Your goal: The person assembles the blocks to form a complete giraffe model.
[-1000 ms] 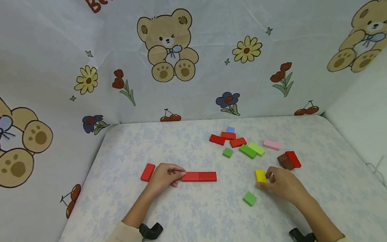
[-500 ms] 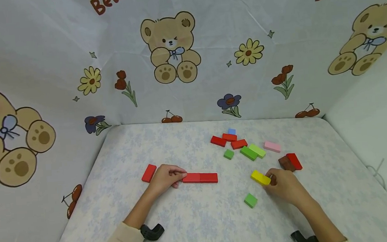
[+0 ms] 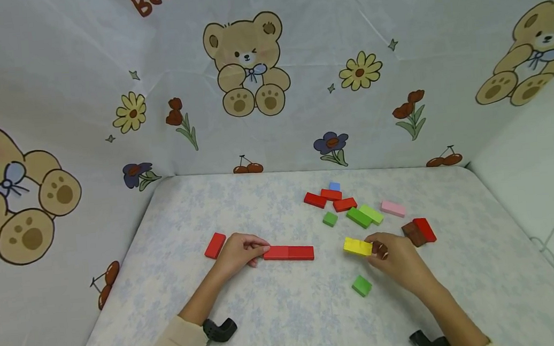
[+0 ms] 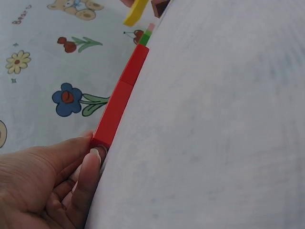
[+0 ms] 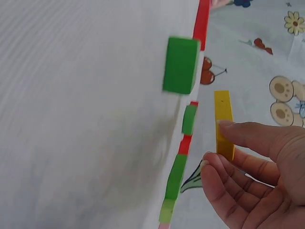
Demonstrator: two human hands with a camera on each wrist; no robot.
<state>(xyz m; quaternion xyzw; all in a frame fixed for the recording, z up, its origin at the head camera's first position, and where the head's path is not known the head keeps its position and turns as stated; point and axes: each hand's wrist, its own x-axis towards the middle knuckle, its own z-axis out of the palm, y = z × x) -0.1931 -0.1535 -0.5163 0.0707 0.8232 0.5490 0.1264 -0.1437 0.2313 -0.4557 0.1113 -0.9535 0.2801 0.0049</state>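
Two red blocks lie end to end in a row on the table: a left red block (image 3: 276,253) and a right red block (image 3: 301,253). My left hand (image 3: 237,252) holds the left end of this row, thumb and curled fingers at the end of the near red block (image 4: 112,117) in the left wrist view. To the right of the row, my right hand (image 3: 397,255) pinches one end of a long yellow block (image 3: 356,246) between thumb and fingers. The right wrist view shows the yellow block (image 5: 223,109) raised off the table, its free end pointing away from the palm.
A loose red block (image 3: 215,245) lies beside the left hand. A green cube (image 3: 361,285) sits in front of the yellow block. Several red, green, blue and pink blocks (image 3: 392,208) are scattered behind; a brown block (image 3: 413,233) and a red block (image 3: 424,229) lie beyond the right hand.
My right hand has lifted the yellow block, turned it from pointing away to lying crosswise, and carried it left toward the red row. The left hand has stayed at the row's end.
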